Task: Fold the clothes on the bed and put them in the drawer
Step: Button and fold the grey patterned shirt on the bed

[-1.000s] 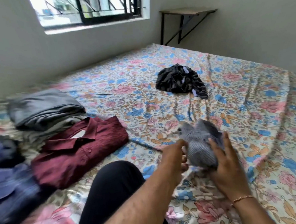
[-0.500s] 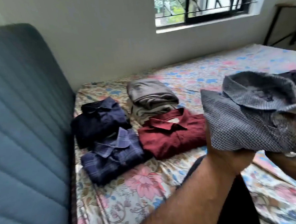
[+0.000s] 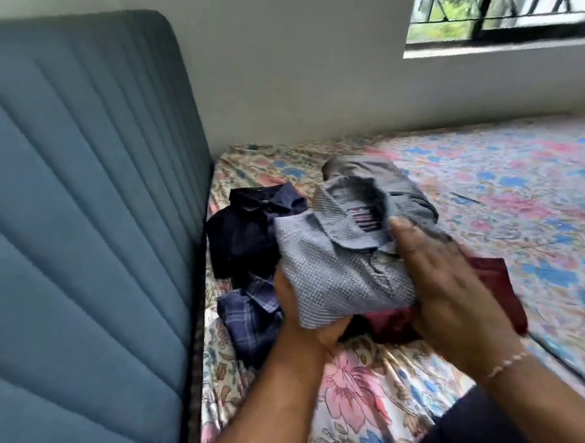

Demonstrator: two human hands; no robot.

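Five garments are visible on the bed (image 3: 487,182), one in hand and four lying on the sheet. The folded grey patterned shirt (image 3: 335,266) is held above the others, collar pointing away toward the wall, long axis running from near side to far side. The left hand (image 3: 300,310) supports it from below, fingers curled under the left edge; the right hand (image 3: 449,280) clasps its right side, fingers wrapped over the cloth. Beneath and beside it lie one dark navy shirt (image 3: 244,238), one blue plaid shirt (image 3: 252,312), one maroon shirt (image 3: 494,287) and one grey folded garment (image 3: 384,171). One blue padded headboard (image 3: 78,217) stands at left.
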